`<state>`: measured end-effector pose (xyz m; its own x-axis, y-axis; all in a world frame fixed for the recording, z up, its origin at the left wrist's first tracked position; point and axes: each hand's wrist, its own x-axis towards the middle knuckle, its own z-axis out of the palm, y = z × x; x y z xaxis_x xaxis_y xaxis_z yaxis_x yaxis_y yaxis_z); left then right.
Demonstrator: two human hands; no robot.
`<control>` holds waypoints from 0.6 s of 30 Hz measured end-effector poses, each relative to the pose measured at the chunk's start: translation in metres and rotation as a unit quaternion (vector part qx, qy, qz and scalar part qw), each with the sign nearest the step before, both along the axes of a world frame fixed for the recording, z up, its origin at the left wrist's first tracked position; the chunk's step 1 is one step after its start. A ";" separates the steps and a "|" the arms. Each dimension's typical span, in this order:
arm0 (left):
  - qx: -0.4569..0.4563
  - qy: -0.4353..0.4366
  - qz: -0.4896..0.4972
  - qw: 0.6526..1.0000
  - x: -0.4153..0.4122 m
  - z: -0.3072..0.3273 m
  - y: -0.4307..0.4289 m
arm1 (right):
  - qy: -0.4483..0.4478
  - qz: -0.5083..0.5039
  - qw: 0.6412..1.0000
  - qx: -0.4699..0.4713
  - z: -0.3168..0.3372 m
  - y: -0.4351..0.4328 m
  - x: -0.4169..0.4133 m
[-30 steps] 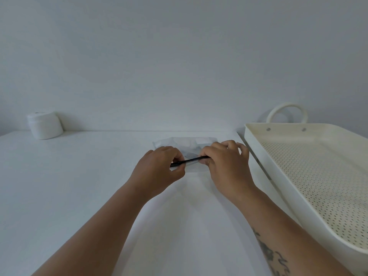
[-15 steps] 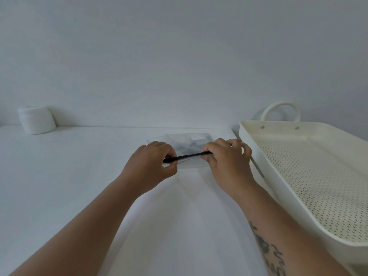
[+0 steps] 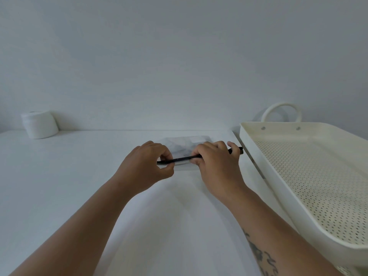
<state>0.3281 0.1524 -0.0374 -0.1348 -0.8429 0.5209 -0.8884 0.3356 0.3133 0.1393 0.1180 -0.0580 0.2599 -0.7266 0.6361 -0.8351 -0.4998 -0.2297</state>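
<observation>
A clear plastic bag (image 3: 183, 145) with a thin black strip (image 3: 182, 159) along its near edge lies on the white table, at the middle of the view. My left hand (image 3: 148, 166) pinches the left end of the strip. My right hand (image 3: 217, 166) grips the strip farther right, and the strip's right end sticks out past its fingers. The bag's contents are pale and unclear.
A cream perforated tray (image 3: 310, 176) with a loop handle (image 3: 280, 110) stands at the right, close to my right hand. A white lidded jar (image 3: 38, 124) sits at the back left against the wall. White table (image 3: 59, 176) spreads around the bag.
My right hand has slid to the right along the black strip, so its right end now shows beyond the fingers. My left hand keeps its pinch on the left end.
</observation>
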 end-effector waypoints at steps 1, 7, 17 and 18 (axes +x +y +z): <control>0.006 0.001 0.001 1.000 0.001 0.000 0.000 | -0.002 -0.001 1.000 0.000 -0.001 -0.001 -0.001; 0.046 0.030 0.018 0.998 0.011 0.001 -0.001 | -0.021 -0.020 0.999 0.015 0.000 -0.001 -0.006; 0.007 0.053 -0.058 0.997 0.005 0.001 0.005 | -0.028 0.092 0.995 0.012 0.004 0.009 0.011; 0.005 0.053 -0.066 0.996 0.003 0.001 0.005 | -0.048 0.103 0.993 0.016 0.004 0.008 0.011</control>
